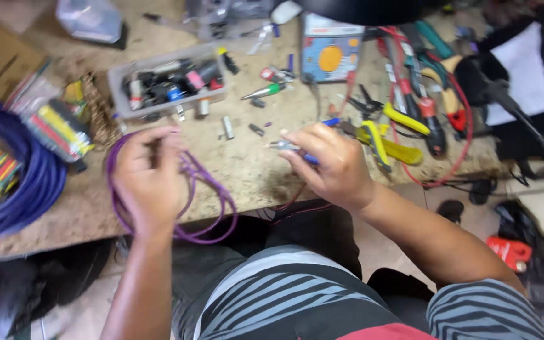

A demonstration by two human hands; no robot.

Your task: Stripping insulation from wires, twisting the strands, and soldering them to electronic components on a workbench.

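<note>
Left hand (149, 179) is curling its fingers around a coil of purple cable (212, 201), which is looping out below and to the right of the palm and hanging partly over the front edge of the surface (247, 167). Right hand (332, 167) is closing on a small blue-handled tool (297, 151), whose metal tip is pointing left toward the cable hand; the two hands are sitting near each other but apart. Just beyond the right hand, yellow-handled pliers (382, 141) are lying on the surface beside red-handled tools (432, 123). Farther back, a grey tray of small parts (168, 82) is resting behind the left hand. At the left edge, a thick blue cable coil (29, 182) is lying well apart from the purple one.
</note>
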